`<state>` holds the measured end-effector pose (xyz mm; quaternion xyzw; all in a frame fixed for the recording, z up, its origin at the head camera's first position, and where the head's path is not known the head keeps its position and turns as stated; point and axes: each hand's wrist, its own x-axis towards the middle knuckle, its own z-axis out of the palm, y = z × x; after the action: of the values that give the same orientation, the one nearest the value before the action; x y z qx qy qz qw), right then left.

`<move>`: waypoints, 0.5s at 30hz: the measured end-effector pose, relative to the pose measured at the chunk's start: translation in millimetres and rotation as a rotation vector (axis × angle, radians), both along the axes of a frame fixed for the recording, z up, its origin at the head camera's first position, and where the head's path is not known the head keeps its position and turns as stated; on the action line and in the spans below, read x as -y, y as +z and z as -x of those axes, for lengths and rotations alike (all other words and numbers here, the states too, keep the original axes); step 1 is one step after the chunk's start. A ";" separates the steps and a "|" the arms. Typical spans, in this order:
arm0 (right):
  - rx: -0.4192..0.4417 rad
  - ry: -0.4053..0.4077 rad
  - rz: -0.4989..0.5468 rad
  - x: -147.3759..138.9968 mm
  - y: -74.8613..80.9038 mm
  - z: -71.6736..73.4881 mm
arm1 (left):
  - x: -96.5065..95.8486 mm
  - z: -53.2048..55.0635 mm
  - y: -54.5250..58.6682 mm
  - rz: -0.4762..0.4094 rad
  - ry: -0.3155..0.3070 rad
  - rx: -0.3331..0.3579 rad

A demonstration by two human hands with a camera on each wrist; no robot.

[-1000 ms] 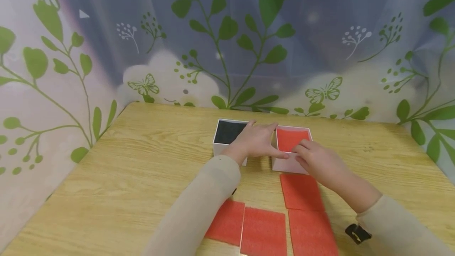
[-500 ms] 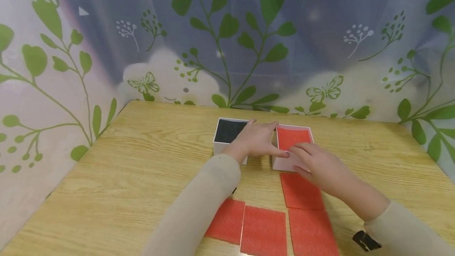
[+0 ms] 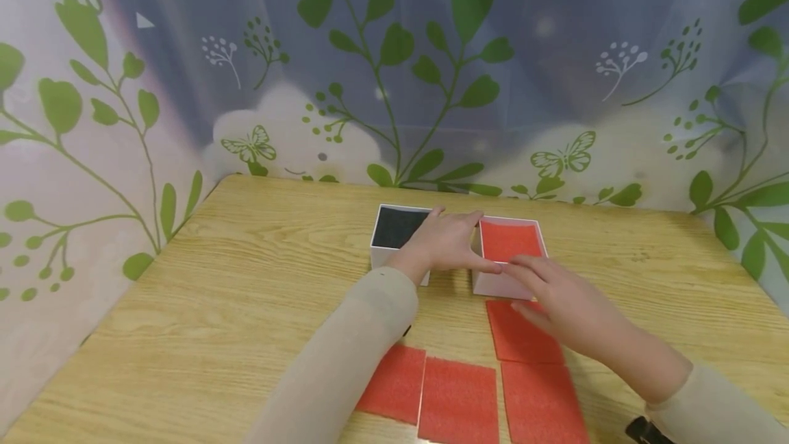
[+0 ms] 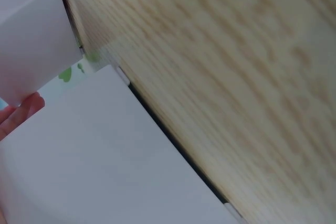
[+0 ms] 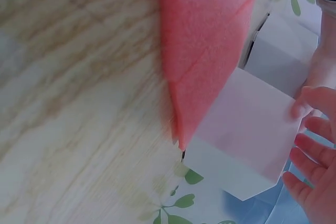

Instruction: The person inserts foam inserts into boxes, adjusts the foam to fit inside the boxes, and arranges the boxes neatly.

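Two white boxes stand side by side. Dark sheets fill the left box, and red felt-like sheets lie in the right box. My left hand spreads across the gap between them. Its thumb reaches the right box's front rim; a finger is at that box's back left corner, another at the left box's back rim. With fingers extended and nothing gripped, my right hand hovers by the right box's front edge. In the right wrist view, the right hand has its fingers spread beside the box.
Several red squares lie flat on the wooden table in front of the boxes, some in a column below the right box and others left of it. A leaf-patterned curtain hangs behind the table.
My right hand has drawn back from inside the right box toward the front right, its fingers straightening and uncovering more of the red sheets. My left hand has stayed in place.
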<state>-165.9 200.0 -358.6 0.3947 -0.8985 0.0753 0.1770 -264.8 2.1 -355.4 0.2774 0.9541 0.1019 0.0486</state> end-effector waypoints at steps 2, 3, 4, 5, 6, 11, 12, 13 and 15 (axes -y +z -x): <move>-0.006 0.010 0.010 -0.1 -0.5 -1.9 | 0.0 0.2 -0.3 -0.003 -0.002 -0.002; -0.007 0.015 0.014 -0.2 -1.0 -2.8 | -0.1 0.3 -0.5 -0.004 -0.003 -0.003; -0.009 0.020 0.019 -0.2 -1.2 -3.6 | -0.1 0.3 -0.5 -0.004 -0.005 -0.006; -0.010 0.021 0.020 0.0 -1.6 -4.2 | -0.2 0.2 -0.2 -0.002 -0.006 -0.008; -0.010 0.024 0.023 0.2 -1.9 -4.9 | -0.2 0.4 -0.4 -0.001 -0.007 -0.010; -0.008 0.032 0.022 1.8 -3.8 -7.3 | -0.2 0.2 -0.1 0.002 -0.010 -0.013; -0.006 0.035 0.022 2.2 -4.3 -7.8 | -0.1 0.1 -0.3 0.000 -0.010 -0.011; -0.005 0.037 0.021 2.5 -4.9 -8.1 | 0.0 -0.3 0.0 0.000 -0.009 -0.010; 0.001 0.038 0.018 3.2 -6.0 -8.7 | 0.1 -0.4 0.0 -0.002 -0.008 -0.008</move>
<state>-157.2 196.8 -364.6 0.4102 -0.8901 0.0868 0.1786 -264.4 2.0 -355.4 0.2819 0.9530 0.1014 0.0448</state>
